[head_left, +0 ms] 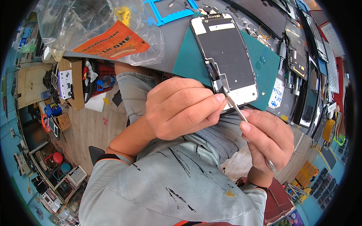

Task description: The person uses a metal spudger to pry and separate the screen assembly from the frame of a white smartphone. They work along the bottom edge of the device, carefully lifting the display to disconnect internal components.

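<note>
A phone screen assembly [224, 49], dark-backed with white patches, lies on a green mat [266, 62] in front of me. At its lower left edge, my left hand [184, 107] is closed in a pinch. A small dark flex cable [215, 77] rises from the screen's edge to those fingertips, which partly hide it. My right hand [267, 141] grips a thin metal pry tool [236, 109] between thumb and fingers. The tool slants up and left, its tip at the left fingertips beside the cable. Whether the tip touches the cable is too small to tell.
A clear plastic bag with an orange label [113, 43] covers the left of the grey bench. Behind the mat are a blue frame [171, 13] and small loose parts. Several phone parts and screens crowd the right side, near a white label with handwriting [276, 93].
</note>
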The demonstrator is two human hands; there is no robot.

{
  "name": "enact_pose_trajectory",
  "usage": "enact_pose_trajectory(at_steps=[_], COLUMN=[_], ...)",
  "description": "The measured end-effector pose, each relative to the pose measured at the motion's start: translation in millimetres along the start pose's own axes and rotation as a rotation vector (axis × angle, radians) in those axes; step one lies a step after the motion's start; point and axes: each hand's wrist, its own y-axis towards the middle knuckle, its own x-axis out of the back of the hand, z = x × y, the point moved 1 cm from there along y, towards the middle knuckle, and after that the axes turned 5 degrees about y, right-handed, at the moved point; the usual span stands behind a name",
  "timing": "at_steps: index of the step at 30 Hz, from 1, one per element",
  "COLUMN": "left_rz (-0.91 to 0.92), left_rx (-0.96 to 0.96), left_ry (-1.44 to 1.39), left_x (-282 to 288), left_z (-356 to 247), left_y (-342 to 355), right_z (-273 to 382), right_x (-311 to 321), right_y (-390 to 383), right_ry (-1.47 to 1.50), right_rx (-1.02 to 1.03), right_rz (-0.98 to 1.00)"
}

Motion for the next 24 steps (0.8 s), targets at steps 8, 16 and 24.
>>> enact_pose_trajectory(at_steps=[8, 16, 24], left_rz=[-0.002, -0.021, -0.006], left_rx=[0.009, 0.005, 0.016], left_ry=[0.009, 0.013, 0.004], left_x=[0.4, -1.1, 0.6], left_z=[-0.8, -0.3, -0.8], left_y=[0.2, 0.1, -0.2], right_z=[1.4, -2.6, -3.5], right_x=[2.8, 9.3, 8.4], right_y=[-0.1, -3.3, -2.5], right_ry=[-0.008, 0.109, 0.102], right_rx=[-0.022, -0.051, -0.06], right_rz=[0.033, 0.036, 0.046])
